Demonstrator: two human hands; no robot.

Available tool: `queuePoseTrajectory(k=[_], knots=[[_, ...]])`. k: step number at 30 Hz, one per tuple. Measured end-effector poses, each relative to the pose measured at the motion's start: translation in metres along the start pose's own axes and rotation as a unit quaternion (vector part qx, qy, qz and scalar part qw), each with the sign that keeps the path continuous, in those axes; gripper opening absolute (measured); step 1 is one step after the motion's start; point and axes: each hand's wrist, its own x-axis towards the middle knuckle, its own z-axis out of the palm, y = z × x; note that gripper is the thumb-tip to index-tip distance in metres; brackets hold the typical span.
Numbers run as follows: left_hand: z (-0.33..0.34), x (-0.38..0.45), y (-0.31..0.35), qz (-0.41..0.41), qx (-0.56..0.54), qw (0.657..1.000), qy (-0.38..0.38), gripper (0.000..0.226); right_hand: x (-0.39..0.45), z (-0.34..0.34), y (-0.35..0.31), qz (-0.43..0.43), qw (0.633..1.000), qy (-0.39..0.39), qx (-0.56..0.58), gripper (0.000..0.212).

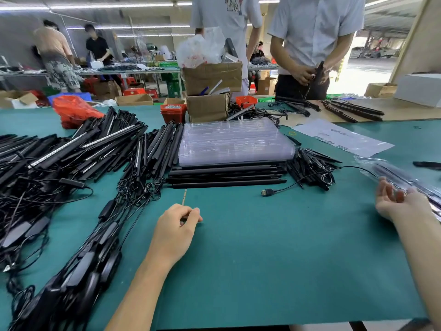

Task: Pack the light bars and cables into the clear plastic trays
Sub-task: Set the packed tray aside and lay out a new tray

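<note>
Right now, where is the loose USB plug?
In the head view, the USB plug lies on the green mat, right of centre, just in front of the row of black light bars below the clear tray stack.

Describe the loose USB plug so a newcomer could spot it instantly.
Find the stack of clear trays mid-table, above a neat row of black bars. Just below and right, the USB plug lies alone on bare green mat, its metal tip shiny, unlike the tangled cables.

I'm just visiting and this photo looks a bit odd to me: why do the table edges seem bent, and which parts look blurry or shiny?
Head view: the wide-angle lens bows the green table mat outward; the clear plastic tray by the right hand is smeared with motion blur; the stack of clear plastic trays catches soft glare from the ceiling strip lights; the background people look soft.
</note>
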Motion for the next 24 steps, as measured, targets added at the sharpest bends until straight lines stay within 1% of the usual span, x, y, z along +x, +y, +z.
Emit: queuePoseTrajectory(k=[2, 4, 5, 6, 7, 8, 9, 10, 12, 13, 14, 15, 16, 17, 18, 19, 20, 21, 23, 24], knots=[[0.0, 0.001, -0.001, 0.001, 0.001, 1.0, -0.001, 0.029, -0.005, 0.0, 0.009, 0.007, 0.999, -0.005, -0.044, 0.027], [0.001, 0.001, -0.001, 0.003, 0.008, 1.0, -0.005, 0.028, -0.017, 0.004, 0.023, 0.019, 0.991, -0.037, -0.129, 0.025], [0.002, 0.002, -0.002, 0.004, 0.015, 1.0, -0.007, 0.027, -0.024, 0.006, 0.034, 0.02, 0.979, -0.066, -0.191, 0.023], [0.003, 0.002, -0.002, 0.004, 0.021, 1.0, -0.01, 0.026, -0.03, 0.009, 0.047, 0.006, 0.959, -0.096, -0.268, 0.021], [0.003, 0.002, -0.002, 0.002, 0.025, 1.0, -0.013, 0.025, -0.035, 0.011, 0.062, -0.026, 0.925, -0.125, -0.357, 0.017], [0.003, 0.002, -0.001, 0.001, 0.027, 1.0, -0.014, 0.025, -0.041, 0.012, 0.079, -0.072, 0.876, -0.158, -0.451, 0.012], [0.003, 0.002, -0.001, 0.001, 0.026, 1.0, -0.014, 0.024, -0.046, 0.012, 0.095, -0.121, 0.814, -0.196, -0.534, 0.009], [0.002, 0.002, -0.001, 0.0, 0.025, 1.0, -0.014, 0.024, -0.052, 0.013, 0.11, -0.166, 0.746, -0.238, -0.599, 0.012], [0.002, 0.002, -0.001, -0.002, 0.021, 1.0, -0.014, 0.023, -0.063, 0.014, 0.135, -0.224, 0.604, -0.316, -0.696, 0.029], [0.003, 0.002, -0.001, -0.003, 0.019, 1.0, -0.015, 0.023, -0.067, 0.015, 0.145, -0.237, 0.53, -0.335, -0.742, 0.039], [0.003, 0.002, -0.001, -0.004, 0.017, 1.0, -0.015, 0.023, -0.07, 0.015, 0.153, -0.242, 0.458, -0.338, -0.786, 0.044], [0.003, 0.003, -0.002, -0.004, 0.015, 1.0, -0.016, 0.023, -0.073, 0.016, 0.158, -0.245, 0.398, -0.326, -0.822, 0.04], [0.004, 0.003, -0.002, -0.003, 0.013, 1.0, -0.015, 0.024, -0.074, 0.017, 0.161, -0.253, 0.358, -0.311, -0.843, 0.031], [0.004, 0.004, -0.002, -0.002, 0.011, 1.0, -0.014, 0.024, -0.074, 0.019, 0.163, -0.261, 0.342, -0.3, -0.851, 0.022], [0.004, 0.005, -0.001, -0.002, 0.01, 1.0, -0.013, 0.024, -0.072, 0.02, 0.162, -0.265, 0.344, -0.297, -0.85, 0.017], [0.004, 0.005, -0.002, -0.003, 0.009, 1.0, -0.012, 0.024, -0.07, 0.022, 0.159, -0.263, 0.36, -0.302, -0.842, 0.015], [0.004, 0.005, -0.002, -0.005, 0.007, 1.0, -0.011, 0.025, -0.067, 0.023, 0.155, -0.265, 0.387, -0.309, -0.827, 0.011], [0.005, 0.005, -0.002, -0.006, 0.004, 1.0, -0.011, 0.025, -0.064, 0.024, 0.15, -0.28, 0.424, -0.312, -0.803, 0.007], [0.005, 0.005, -0.002, -0.007, 0.003, 1.0, -0.012, 0.026, -0.057, 0.024, 0.134, -0.344, 0.518, -0.295, -0.726, 0.002], [0.006, 0.005, -0.002, -0.007, 0.003, 1.0, -0.013, 0.026, -0.053, 0.023, 0.124, -0.379, 0.569, -0.274, -0.676, 0.007]])
